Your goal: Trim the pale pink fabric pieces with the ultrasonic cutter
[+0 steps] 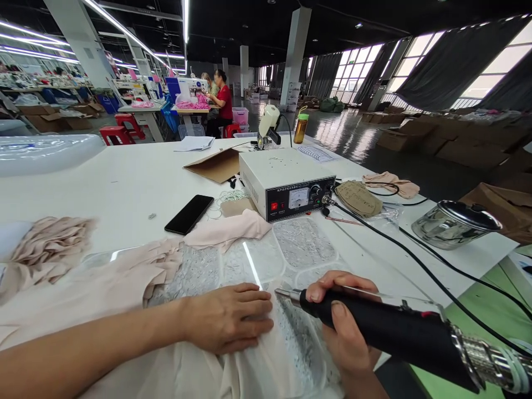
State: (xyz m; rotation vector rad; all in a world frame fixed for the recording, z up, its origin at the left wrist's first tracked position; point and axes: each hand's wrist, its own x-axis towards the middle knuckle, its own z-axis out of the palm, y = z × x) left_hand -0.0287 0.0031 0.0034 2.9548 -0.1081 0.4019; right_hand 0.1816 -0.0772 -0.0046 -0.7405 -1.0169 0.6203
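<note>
My left hand [233, 317] lies flat, palm down and fingers stretched, on thin pale beige fabric [274, 360]. Wrapped round a thick black handpiece [374, 321], my right hand [349, 332] holds it with the metal tip pointing left. That tip is at the fabric's edge, just right of my left fingertips; whether it touches the cloth I cannot tell. Under the fabric is a grey stone-patterned mat [303, 244]. A cable runs from the front of a white control box [286, 188] with a dial and red switch toward the right.
Ruffled beige pieces [153, 260] lie to the left, near a black phone [189, 214]. A lidded steel pot [453, 224] stands at the right table edge. Behind the box are cardboard [216, 164] and an amber bottle [301, 128]. Farther off, people sit at a sewing machine [193, 88].
</note>
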